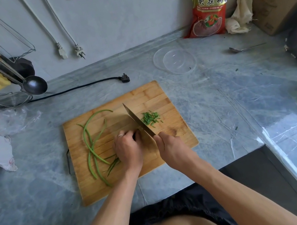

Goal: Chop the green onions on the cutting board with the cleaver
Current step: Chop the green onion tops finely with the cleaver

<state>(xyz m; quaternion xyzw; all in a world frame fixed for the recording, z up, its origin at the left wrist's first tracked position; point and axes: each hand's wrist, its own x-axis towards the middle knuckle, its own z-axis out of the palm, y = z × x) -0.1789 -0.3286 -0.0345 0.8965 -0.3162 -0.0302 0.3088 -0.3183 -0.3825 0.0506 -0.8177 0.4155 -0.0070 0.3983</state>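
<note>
Head view looks down on a grey marbled counter (211, 101) carrying a wooden cutting board (116, 181). On the board's left part lie several long green onions (89, 142), uncut, their long axes running roughly toward and away from the person. A cleaver (138, 121) stands on the board near its middle, blade angled away and to the left, with a small heap of chopped pieces (150, 118) just to its right. The right hand (174, 149) has its grip clamped round the cleaver's handle. The left hand (129, 148), fingers curled down, presses on a bunch of onion just left of the blade; the bunch itself is mostly hidden under it. Judging from this, the next cuts depend on the left hand feeding stalk rightward under the blade.
</note>
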